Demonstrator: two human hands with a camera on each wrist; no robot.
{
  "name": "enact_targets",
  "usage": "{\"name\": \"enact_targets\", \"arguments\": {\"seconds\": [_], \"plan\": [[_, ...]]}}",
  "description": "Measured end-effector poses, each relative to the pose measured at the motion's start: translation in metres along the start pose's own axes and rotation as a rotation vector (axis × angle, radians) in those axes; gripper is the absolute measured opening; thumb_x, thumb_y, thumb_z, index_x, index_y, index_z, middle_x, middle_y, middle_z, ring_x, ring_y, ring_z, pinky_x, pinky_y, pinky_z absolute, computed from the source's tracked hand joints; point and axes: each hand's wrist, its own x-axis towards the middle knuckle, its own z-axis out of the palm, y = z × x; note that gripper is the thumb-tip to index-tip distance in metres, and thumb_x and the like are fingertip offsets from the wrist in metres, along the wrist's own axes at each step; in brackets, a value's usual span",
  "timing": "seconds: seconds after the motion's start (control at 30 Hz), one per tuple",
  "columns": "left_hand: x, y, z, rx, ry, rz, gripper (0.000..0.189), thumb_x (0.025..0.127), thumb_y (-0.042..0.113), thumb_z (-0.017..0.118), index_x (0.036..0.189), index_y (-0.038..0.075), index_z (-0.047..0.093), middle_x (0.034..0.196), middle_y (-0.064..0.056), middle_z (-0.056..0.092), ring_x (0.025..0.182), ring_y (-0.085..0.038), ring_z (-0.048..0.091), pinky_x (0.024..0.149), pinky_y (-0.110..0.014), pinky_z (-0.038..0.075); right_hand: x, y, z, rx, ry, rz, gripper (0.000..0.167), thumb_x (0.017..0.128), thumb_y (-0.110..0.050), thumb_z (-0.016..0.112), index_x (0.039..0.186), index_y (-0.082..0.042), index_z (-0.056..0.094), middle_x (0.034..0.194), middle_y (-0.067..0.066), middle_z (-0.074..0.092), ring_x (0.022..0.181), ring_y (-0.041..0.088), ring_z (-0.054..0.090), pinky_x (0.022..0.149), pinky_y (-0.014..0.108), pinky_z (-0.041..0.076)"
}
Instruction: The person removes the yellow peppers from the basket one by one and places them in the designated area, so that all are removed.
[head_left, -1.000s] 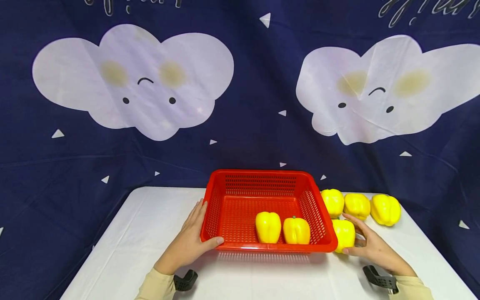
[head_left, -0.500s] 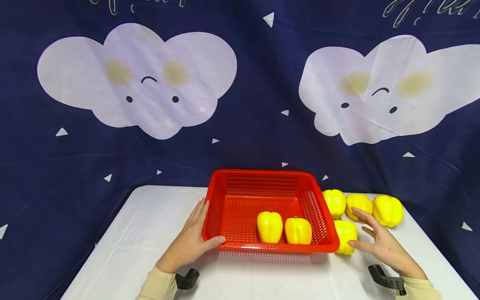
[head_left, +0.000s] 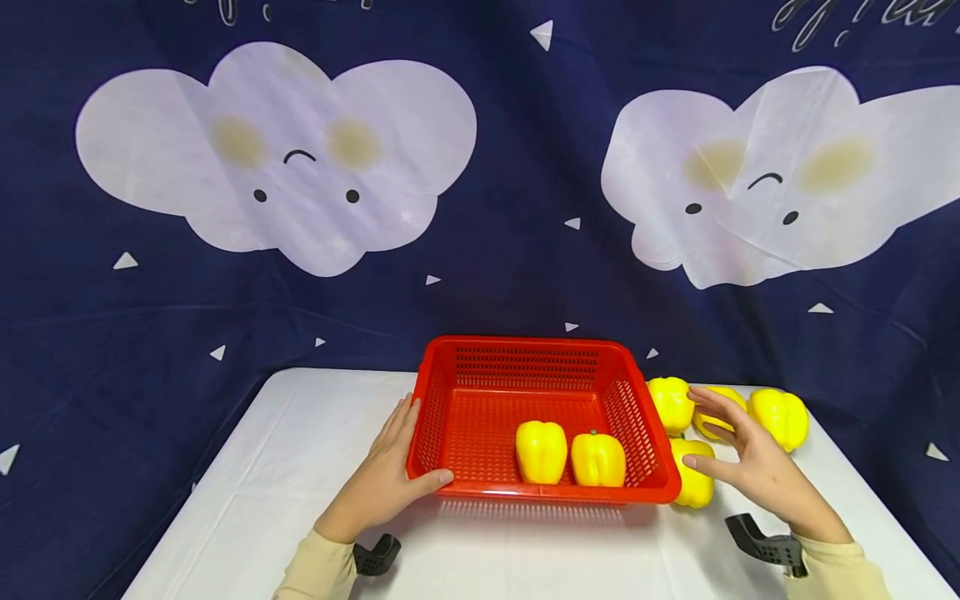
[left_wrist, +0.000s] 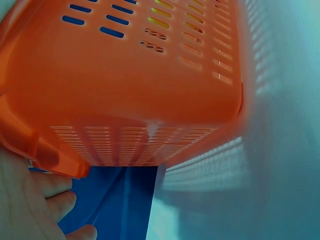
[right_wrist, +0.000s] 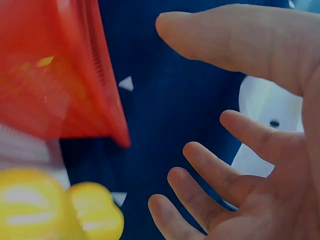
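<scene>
A red plastic basket (head_left: 525, 493) with slotted walls stands on the white table, two yellow bell peppers (head_left: 541, 452) (head_left: 597, 460) inside by its near wall. My left hand (head_left: 384, 475) rests against the basket's left side, thumb over the near corner of the rim; in the left wrist view its fingers lie along the rim. Right of the basket, my right hand (head_left: 757, 454) hovers over the loose yellow bell peppers with fingers spread and nothing between them. Beneath it sits the nearest loose pepper (head_left: 693, 483), partly covered by the thumb. Behind are more peppers (head_left: 670, 404) (head_left: 780, 418), one partly hidden by the fingers.
A white cloth covers the table (head_left: 300, 433). Behind it hangs a dark blue curtain (head_left: 525, 208) printed with clouds and small triangles. The loose peppers sit close to the basket's right wall and the table's back right edge.
My right hand has come away from the nearest loose pepper, first shifting right, then rising and moving back left above the peppers. The left hand stays at the basket.
</scene>
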Motion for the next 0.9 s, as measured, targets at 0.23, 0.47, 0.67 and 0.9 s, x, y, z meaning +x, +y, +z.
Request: {"name": "enact_targets", "arguments": {"seconds": [0.23,0.47,0.67,0.9], "plan": [[0.0,0.0,0.0,0.003,-0.003,-0.004,0.113,0.084,0.066,0.068,0.161,0.004,0.013,0.168,-0.012,0.005,0.154,-0.034,0.007,0.117,-0.063,0.019,0.019,-0.025,0.003,-0.006,-0.036,-0.027,0.088,0.079,-0.015,0.086,0.153,-0.017,0.039,0.145,0.012,0.048,0.123,0.008,0.046,0.093,0.005,0.039],[0.0,-0.001,0.001,0.001,-0.002,-0.011,0.112,0.084,0.065,0.069,0.161,0.005,0.014,0.168,-0.013,0.005,0.154,-0.034,0.007,0.117,-0.063,0.019,0.037,-0.042,0.012,0.029,-0.122,-0.028,0.084,0.081,-0.015,0.084,0.152,-0.015,0.038,0.145,0.016,0.048,0.124,0.038,0.05,0.093,0.03,0.054],[0.0,-0.001,0.002,0.008,0.003,-0.008,0.112,0.084,0.066,0.068,0.161,0.005,0.015,0.168,-0.013,0.005,0.154,-0.034,0.008,0.116,-0.063,0.02,0.051,-0.05,0.02,0.067,-0.171,-0.022,0.082,0.083,-0.018,0.084,0.151,-0.015,0.039,0.15,0.016,0.043,0.127,0.044,0.049,0.094,0.058,0.052],[0.0,-0.001,0.002,0.004,0.002,-0.008,0.112,0.084,0.066,0.069,0.161,0.005,0.015,0.168,-0.012,0.005,0.154,-0.033,0.007,0.116,-0.063,0.02,0.066,-0.054,0.032,0.036,-0.194,-0.083,0.078,0.084,-0.022,0.083,0.15,-0.017,0.042,0.15,0.008,0.046,0.128,0.037,0.049,0.103,0.063,0.043]]}}
